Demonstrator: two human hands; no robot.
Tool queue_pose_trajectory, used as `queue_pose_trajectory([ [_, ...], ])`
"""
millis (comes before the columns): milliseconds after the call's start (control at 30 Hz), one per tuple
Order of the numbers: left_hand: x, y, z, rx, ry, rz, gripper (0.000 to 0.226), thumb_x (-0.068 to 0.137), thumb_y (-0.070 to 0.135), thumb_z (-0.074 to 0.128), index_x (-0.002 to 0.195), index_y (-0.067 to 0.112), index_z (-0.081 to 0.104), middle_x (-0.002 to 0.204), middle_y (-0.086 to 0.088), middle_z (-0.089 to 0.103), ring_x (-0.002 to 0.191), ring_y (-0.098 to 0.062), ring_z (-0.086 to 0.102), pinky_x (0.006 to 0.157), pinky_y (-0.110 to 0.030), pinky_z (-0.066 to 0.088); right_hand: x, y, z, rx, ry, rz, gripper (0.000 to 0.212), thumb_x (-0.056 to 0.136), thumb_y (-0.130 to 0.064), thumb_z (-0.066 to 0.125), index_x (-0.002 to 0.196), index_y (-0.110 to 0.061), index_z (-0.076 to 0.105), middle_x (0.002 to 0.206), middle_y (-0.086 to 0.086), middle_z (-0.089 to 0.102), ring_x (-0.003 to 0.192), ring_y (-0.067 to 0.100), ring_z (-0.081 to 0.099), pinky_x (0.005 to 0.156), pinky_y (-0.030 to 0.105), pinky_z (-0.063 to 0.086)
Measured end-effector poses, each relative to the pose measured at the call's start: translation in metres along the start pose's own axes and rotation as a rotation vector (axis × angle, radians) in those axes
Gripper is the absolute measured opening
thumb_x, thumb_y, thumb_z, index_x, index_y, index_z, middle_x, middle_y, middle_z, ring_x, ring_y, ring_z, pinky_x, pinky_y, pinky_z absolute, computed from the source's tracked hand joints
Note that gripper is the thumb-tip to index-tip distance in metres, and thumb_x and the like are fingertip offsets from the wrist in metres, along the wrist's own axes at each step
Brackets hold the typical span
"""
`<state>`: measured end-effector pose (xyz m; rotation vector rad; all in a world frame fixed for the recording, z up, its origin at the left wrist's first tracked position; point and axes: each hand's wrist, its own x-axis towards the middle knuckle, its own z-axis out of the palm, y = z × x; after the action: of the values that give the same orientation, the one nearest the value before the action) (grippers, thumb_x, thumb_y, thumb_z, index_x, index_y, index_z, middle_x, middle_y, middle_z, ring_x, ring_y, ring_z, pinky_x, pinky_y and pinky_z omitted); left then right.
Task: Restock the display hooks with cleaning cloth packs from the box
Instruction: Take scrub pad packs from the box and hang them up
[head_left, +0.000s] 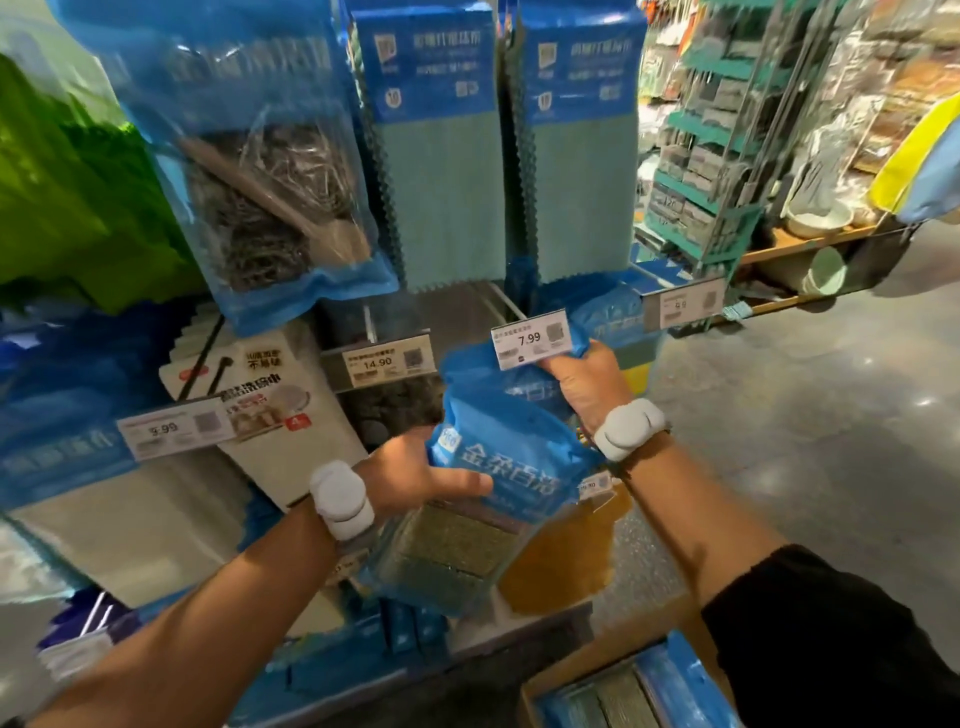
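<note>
Cloth pack (498, 467) is up just below the 7.99 price tag (537, 340); right hand (582, 384) curls tight round its top edge right behind that tag, steering the hang hole toward the hook, I'd say; left hand (421, 478), down-left of the tag, clasps the pack's side with thumb across the front, steadying the weight; the box (571, 673) waits well below the tag, more packs inside.
</note>
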<state>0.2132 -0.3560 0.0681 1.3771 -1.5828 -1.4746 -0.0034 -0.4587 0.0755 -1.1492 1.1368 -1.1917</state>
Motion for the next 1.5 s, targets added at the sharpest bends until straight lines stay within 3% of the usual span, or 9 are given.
queue_pose_trajectory([
  [233, 0.005, -0.002, -0.003, -0.008, -0.011, -0.035, 0.064, 0.067, 0.041, 0.087, 0.125, 0.023, 0.065, 0.124, 0.003, 0.075, 0.116, -0.018, 0.070, 0.104, -0.042, 0.055, 0.003, -0.004, 0.001, 0.032, 0.040, 0.009, 0.017, 0.089, 0.003, 0.068, 0.103, -0.003, 0.073, 0.094, 0.009, 0.078, 0.069, 0.005, 0.072, 0.064, 0.021, 0.060],
  [433, 0.005, 0.001, -0.004, 0.011, 0.027, -0.046, 0.042, 0.084, 0.020, 0.084, 0.122, 0.020, 0.067, 0.121, 0.002, 0.076, 0.111, -0.017, 0.072, 0.102, -0.042, 0.057, 0.008, -0.009, -0.004, -0.002, 0.036, 0.005, 0.014, 0.089, -0.001, 0.070, 0.085, -0.015, 0.071, 0.074, -0.011, 0.074, 0.061, -0.002, 0.070, 0.055, 0.016, 0.054],
  [567, 0.005, -0.008, -0.006, -0.040, 0.059, -0.026, 0.040, 0.089, 0.008, 0.077, 0.127, 0.014, 0.066, 0.125, -0.003, 0.074, 0.115, -0.022, 0.071, 0.103, -0.044, 0.055, 0.011, -0.010, -0.002, -0.074, 0.026, 0.012, 0.014, 0.094, -0.002, 0.065, 0.083, -0.010, 0.066, 0.080, -0.001, 0.068, 0.057, -0.001, 0.065, 0.048, 0.008, 0.049],
  [733, 0.004, -0.013, -0.003, -0.187, 0.112, -0.050, 0.048, 0.089, 0.010, 0.077, 0.135, 0.010, 0.063, 0.129, -0.007, 0.072, 0.121, -0.026, 0.068, 0.107, -0.046, 0.052, 0.043, -0.025, 0.016, 0.122, 0.006, 0.193, 0.023, 0.101, -0.008, 0.053, 0.081, -0.001, 0.062, 0.049, -0.003, 0.064, 0.042, 0.007, 0.061, 0.042, 0.015, 0.048],
  [867, 0.007, -0.020, 0.001, -0.284, 0.226, -0.114, 0.068, 0.068, 0.044, 0.090, 0.127, 0.017, 0.071, 0.123, -0.007, 0.075, 0.117, -0.030, 0.070, 0.106, -0.051, 0.051, 0.059, -0.026, 0.021, 0.194, -0.029, 0.278, 0.025, 0.096, -0.015, 0.065, 0.120, -0.010, 0.058, 0.076, 0.009, 0.066, 0.068, 0.023, 0.062, 0.055, 0.026, 0.054],
  [1000, 0.014, -0.026, 0.010, -0.372, 0.291, -0.125, 0.072, 0.062, 0.045, 0.090, 0.125, 0.013, 0.072, 0.119, -0.010, 0.076, 0.113, -0.032, 0.072, 0.105, -0.051, 0.052, 0.037, -0.017, 0.007, 0.093, -0.063, 0.123, 0.037, 0.101, -0.003, 0.052, 0.137, -0.003, 0.052, 0.091, 0.004, 0.071, 0.079, 0.009, 0.064, 0.080, 0.022, 0.056],
  [1133, 0.021, -0.027, 0.020, -0.466, 0.306, -0.141, 0.068, 0.062, 0.040, 0.096, 0.121, 0.014, 0.074, 0.117, -0.009, 0.077, 0.111, -0.032, 0.073, 0.106, -0.053, 0.051, -0.007, 0.006, -0.020, 0.046, -0.074, 0.032, 0.043, 0.093, -0.019, 0.068, 0.134, -0.020, 0.057, 0.126, -0.005, 0.070, 0.117, 0.012, 0.065, 0.101, 0.033, 0.053],
  [1333, 0.036, -0.017, 0.049, -0.522, 0.207, -0.089, 0.061, 0.072, 0.025, 0.088, 0.129, 0.015, 0.069, 0.126, -0.011, 0.073, 0.118, -0.033, 0.069, 0.109, -0.055, 0.049, -0.022, 0.017, -0.035, 0.154, -0.111, 0.218, 0.032, 0.091, -0.023, 0.072, 0.115, -0.002, 0.069, 0.109, 0.018, 0.075, 0.103, 0.037, 0.072, 0.097, 0.060, 0.054],
  [1500, 0.043, -0.007, 0.053, -0.578, 0.144, -0.033, 0.064, 0.081, 0.020, 0.084, 0.141, 0.013, 0.059, 0.136, -0.014, 0.066, 0.126, -0.037, 0.063, 0.109, -0.057, 0.047, -0.013, 0.005, -0.039, 0.229, -0.166, 0.251, 0.039, 0.096, -0.035, 0.065, 0.121, -0.005, 0.068, 0.115, 0.018, 0.074, 0.108, 0.035, 0.071, 0.098, 0.056, 0.054],
])
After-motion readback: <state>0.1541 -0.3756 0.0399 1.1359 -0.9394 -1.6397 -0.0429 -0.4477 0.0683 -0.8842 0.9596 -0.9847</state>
